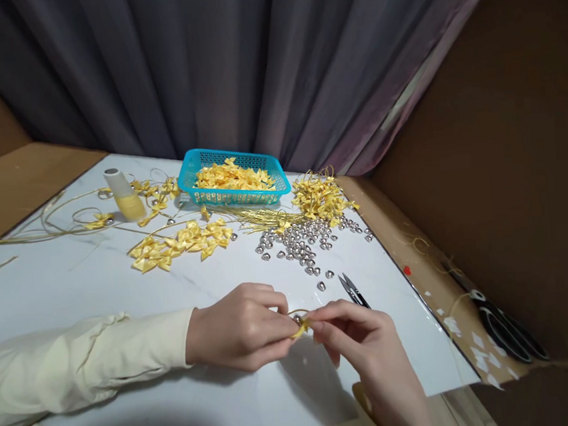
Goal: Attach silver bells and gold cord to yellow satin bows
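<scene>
My left hand (242,325) and my right hand (361,343) meet low over the white table (70,287). Together they pinch a small yellow ribbon bow (301,329) with a silver bead (298,319) and a thin gold loop at its top. The left hand's fingers curl around it from the left, and the right thumb and forefinger hold it from the right. A pile of silver beads (299,241) lies just beyond the hands. Small thread snips (354,291) lie close behind my right hand.
A turquoise basket (235,192) of yellow bows stands at the back. Loose bows (181,243), bows with gold loops (320,199), gold cord (259,217) and a small glue bottle (124,193) lie around it. Black scissors (506,329) rest on the cardboard to the right.
</scene>
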Demonstrator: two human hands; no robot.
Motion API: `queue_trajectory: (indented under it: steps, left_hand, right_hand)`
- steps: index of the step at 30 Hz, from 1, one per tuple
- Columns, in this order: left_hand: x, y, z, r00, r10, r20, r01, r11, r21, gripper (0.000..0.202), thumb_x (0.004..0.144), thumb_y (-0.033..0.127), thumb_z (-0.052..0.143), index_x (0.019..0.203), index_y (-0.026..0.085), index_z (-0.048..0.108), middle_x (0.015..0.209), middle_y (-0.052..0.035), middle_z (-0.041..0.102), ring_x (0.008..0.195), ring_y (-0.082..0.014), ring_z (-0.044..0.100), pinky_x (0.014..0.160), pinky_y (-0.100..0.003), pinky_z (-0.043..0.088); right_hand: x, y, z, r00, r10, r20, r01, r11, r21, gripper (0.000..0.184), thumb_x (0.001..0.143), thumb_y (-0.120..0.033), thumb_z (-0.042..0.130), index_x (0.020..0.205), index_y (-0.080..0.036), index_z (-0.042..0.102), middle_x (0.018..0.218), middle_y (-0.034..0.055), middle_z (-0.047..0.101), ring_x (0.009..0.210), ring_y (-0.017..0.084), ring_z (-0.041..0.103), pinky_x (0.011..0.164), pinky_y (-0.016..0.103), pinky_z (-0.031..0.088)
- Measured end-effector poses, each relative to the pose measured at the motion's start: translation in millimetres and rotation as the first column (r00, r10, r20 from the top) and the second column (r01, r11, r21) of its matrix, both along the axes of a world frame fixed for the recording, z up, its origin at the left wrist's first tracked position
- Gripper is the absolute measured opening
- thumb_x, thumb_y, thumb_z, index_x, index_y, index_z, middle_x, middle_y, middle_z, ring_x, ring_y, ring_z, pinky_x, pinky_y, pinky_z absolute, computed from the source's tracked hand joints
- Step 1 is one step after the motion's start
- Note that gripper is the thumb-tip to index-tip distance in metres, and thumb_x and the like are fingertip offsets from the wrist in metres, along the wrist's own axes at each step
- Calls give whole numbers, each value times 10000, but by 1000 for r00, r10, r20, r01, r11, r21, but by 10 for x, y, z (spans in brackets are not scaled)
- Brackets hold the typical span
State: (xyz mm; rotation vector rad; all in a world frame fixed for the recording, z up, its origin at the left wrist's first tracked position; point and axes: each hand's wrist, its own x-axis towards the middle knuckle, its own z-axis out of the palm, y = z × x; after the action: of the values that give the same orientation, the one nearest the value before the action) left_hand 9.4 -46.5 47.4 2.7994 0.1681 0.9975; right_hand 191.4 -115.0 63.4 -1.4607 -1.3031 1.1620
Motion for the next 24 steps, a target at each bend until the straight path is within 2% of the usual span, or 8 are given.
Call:
queue_trajectory:
  steps: [3,6,14,19,24]
  left_hand:
    - [-7,1,7,999,-20,-31,20,1000,7,263,857,107,434,664,129,610,559,-52,611,593,-170,564,497,-297,374]
    - [-9,-3,8,998,-38,-40,38,999,9,267,861,108,427,666,132,608,549,-51,606,603,-171,567,493,-295,374]
    - [-12,-10,13,999,-43,3,43,999,-24,274,862,108,424,655,145,598,532,-48,598,591,-167,570,486,-289,377]
    - [-6,-12,28,997,-47,60,53,995,-88,252,849,89,437,668,133,606,515,-47,585,569,-172,568,487,-282,398]
    - [5,-18,22,989,-4,146,34,978,-205,207,840,100,477,714,128,638,586,-66,615,557,-150,564,497,-244,430]
  right_hand:
    - [13,6,8,993,6,-116,-15,997,-71,114,717,-278,699,725,-173,743,584,20,644,473,92,480,456,212,398]
    - [9,3,12,987,-8,-158,-7,995,-96,116,707,-277,706,726,-171,747,566,16,632,471,91,476,462,215,392]
    - [-8,-51,-34,988,-47,-149,41,998,-39,98,704,-262,718,724,-166,718,568,5,620,469,91,491,457,201,409]
    - [-55,-94,-48,963,-127,-237,127,992,-12,152,702,-296,727,746,-172,651,574,-8,605,460,91,482,418,185,397]
    - [-44,-139,-69,984,-133,-121,135,991,13,152,715,-288,710,659,-158,655,544,-5,583,449,95,485,447,208,399]
